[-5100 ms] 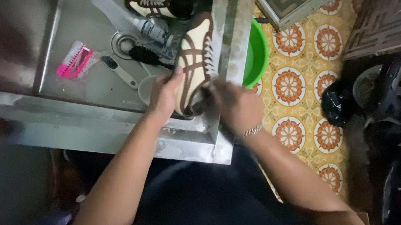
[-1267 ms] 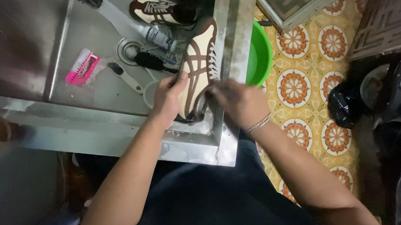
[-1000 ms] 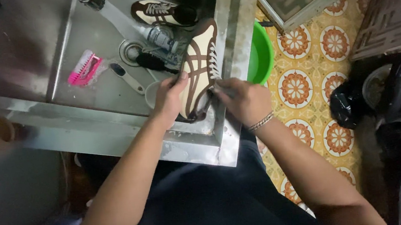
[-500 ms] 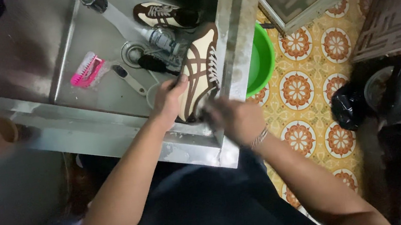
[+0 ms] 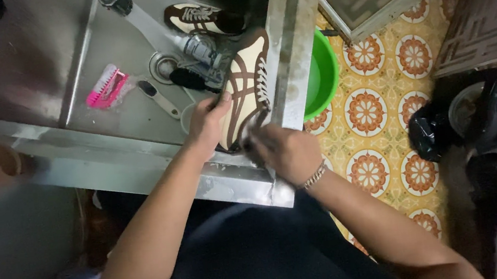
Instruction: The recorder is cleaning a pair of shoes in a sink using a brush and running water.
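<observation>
My left hand [image 5: 207, 122] grips a cream sneaker with brown stripes [image 5: 246, 84] by its side, holding it tilted against the right corner of a steel sink [image 5: 139, 154]. My right hand [image 5: 280, 151] is at the sneaker's heel, blurred, with fingers closed around a small thin brush that is mostly hidden. A metal bracelet is on that wrist. A second matching sneaker [image 5: 202, 16] lies at the far end of the sink basin.
In the basin lie a pink scrub brush [image 5: 104, 87], a white-handled brush [image 5: 158, 98], a black brush [image 5: 187, 78], a small bottle [image 5: 199, 46] and a white cup [image 5: 187, 112]. A green basin [image 5: 322, 76] sits on patterned floor tiles to the right, near a black bag [image 5: 429, 133].
My right hand has moved back and forth along the sneaker's heel, ending lower and nearer the sink's front corner. My left hand keeps the same hold on the sneaker.
</observation>
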